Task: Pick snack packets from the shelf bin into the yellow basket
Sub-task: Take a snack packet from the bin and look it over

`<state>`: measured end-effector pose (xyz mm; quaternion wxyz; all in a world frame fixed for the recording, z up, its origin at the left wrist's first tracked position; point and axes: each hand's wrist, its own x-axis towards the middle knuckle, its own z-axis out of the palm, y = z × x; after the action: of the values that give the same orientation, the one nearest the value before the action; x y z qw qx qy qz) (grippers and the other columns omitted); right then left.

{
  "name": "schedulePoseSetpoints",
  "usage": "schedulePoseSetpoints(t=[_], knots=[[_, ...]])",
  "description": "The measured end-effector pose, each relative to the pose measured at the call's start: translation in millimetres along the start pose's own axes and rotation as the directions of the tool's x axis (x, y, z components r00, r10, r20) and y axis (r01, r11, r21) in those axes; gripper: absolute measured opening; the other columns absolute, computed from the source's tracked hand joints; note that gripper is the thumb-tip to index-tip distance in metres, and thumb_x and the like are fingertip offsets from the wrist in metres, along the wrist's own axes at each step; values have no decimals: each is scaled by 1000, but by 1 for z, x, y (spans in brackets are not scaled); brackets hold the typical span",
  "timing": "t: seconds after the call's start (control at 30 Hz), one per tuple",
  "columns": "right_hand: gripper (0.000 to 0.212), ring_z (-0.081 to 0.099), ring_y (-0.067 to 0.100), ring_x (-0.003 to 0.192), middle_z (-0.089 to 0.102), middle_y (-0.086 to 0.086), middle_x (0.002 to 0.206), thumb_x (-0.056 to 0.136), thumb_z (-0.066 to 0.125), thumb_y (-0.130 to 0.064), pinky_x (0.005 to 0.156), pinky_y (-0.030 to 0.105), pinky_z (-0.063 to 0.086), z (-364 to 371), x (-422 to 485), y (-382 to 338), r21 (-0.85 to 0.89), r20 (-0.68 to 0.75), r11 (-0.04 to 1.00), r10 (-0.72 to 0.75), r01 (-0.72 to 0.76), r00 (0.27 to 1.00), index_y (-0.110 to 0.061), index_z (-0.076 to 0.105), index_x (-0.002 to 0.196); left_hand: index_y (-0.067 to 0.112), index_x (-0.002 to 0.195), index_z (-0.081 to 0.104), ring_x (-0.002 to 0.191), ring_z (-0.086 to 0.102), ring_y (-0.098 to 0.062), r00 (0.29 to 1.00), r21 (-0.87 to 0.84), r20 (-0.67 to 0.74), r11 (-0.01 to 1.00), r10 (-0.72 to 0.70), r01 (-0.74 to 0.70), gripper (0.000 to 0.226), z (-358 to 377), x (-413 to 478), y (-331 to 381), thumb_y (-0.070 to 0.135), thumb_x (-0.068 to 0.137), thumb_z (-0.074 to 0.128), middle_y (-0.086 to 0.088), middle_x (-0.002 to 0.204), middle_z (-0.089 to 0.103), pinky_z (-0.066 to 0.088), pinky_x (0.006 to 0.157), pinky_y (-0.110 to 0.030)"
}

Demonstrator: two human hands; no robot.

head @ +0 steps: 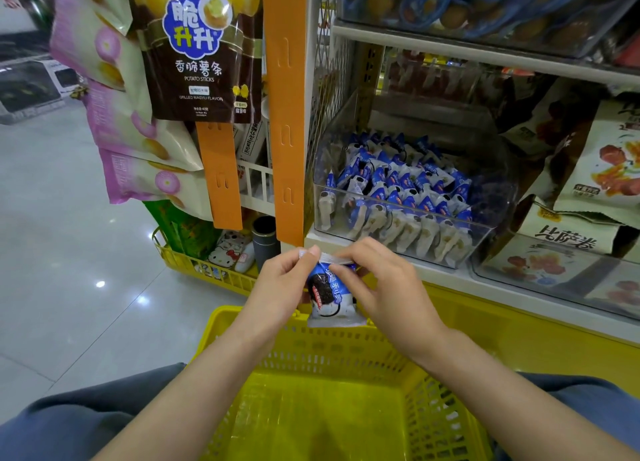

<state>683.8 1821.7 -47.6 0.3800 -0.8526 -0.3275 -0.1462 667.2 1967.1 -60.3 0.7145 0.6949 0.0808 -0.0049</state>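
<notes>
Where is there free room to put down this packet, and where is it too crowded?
The yellow basket has a bare floor between its mesh walls, right below the held snack packet. The clear shelf bin is crowded with blue packets.

The top seam of the snack packet (330, 298) is covered by the fingers of the left grip (284, 280) and the right grip (377, 287), which pinch it, and its small print cannot be read. The far rim of the yellow basket (221, 317) is partly hidden behind the packet and both grips, and its near end is cut off by the bottom edge. In the shelf bin (495, 201) the lower packets are seen only blurred through the clear front wall. The upper bin (485, 10) is cut off by the top edge and its contents are blurred. The bags (602, 170) at the shelf's right end are cut off by the right edge.
</notes>
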Motion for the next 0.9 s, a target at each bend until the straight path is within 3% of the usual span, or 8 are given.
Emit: schedulePoseSetpoints(t=[0.2,0.33,0.47,0.53,0.6,0.73,0.83,0.9], knots=[[9,60,13,68,64,1,75,90,58,-15,61,33,54,-4,6,6,236,-70,910,365,-340,929,-19,62,82,16,107,61,89,64,-20,982,58,153,993,-109,101,36,-2,-4,-2,40,79,65,-2,96,70,48,83,-35],[13,65,6,62,66,8,80,94,50,-9,54,20,55,-16,16,15,659,72,528,664,-536,744,-13,55,83,13,100,63,84,69,-14,996,68,86,997,-31,25,17,-2,-3,-4,13,83,66,-2,88,74,54,74,-22],[6,68,15,72,66,13,90,93,51,-3,58,23,58,-17,16,17,759,221,317,697,-569,682,-9,49,93,10,91,66,84,68,-14,999,-32,-54,999,1,-3,9,-5,1,0,15,89,59,-4,87,73,55,74,-23],[12,67,16,74,65,14,94,91,53,-1,62,26,59,-17,15,17,689,282,354,672,-632,684,-9,48,98,13,86,65,80,65,-10,991,0,-126,999,37,-37,10,-6,2,0,15,90,57,-1,83,70,54,71,-23],[21,64,17,76,66,13,96,86,59,0,66,29,57,-17,13,18,386,381,579,609,-718,696,-9,50,102,18,81,62,68,59,3,967,140,-203,982,153,-126,13,-7,2,1,14,90,55,7,73,65,49,64,-16],[37,60,14,93,65,0,96,79,70,-10,85,38,51,-6,2,18,-96,539,819,520,-565,663,-14,54,112,23,78,59,66,56,5,924,312,-159,905,348,-287,18,-7,-2,3,10,89,56,8,72,61,45,57,-10],[56,54,6,109,57,-8,117,77,73,-27,97,27,45,1,1,13,30,451,872,424,-488,785,-21,45,126,20,78,62,71,58,-5,908,435,-89,836,410,-335,13,-7,-3,0,11,87,60,6,74,64,46,64,-22],[32,62,9,96,65,-3,106,82,67,-27,89,30,50,0,4,9,208,327,879,352,-430,877,-24,55,112,19,80,64,73,59,-4,909,457,-32,815,416,-357,9,-6,-4,-1,12,86,62,7,76,65,47,65,-21]])
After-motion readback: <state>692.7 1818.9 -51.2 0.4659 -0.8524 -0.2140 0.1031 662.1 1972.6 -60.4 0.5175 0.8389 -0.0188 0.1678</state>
